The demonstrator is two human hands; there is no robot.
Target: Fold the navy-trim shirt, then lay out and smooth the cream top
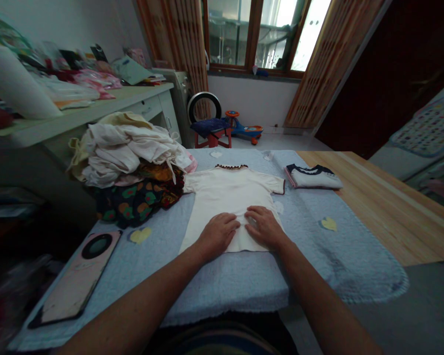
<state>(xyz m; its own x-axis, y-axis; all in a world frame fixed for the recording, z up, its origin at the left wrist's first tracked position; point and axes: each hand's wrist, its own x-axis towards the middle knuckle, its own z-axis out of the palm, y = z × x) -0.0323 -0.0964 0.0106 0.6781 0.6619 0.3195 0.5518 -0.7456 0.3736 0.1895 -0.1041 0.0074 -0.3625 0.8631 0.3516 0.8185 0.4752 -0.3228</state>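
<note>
A small cream shirt (227, 195) with a dark scalloped collar and short sleeves lies spread flat on a blue towel (311, 246), collar pointing away from me. My left hand (218, 234) rests palm down on the lower left part of the shirt, fingers stretched out. My right hand (263, 227) lies flat beside it on the lower right part, fingers also extended. The two hands almost touch at the shirt's middle, near its hem. Neither hand grips anything.
A heap of unfolded clothes (129, 162) sits at the left. A folded white garment with dark trim (314, 177) lies at the right. A phone in a pink case (77, 276) rests near the left front. Bare wooden tabletop (392, 207) extends right. A desk stands left.
</note>
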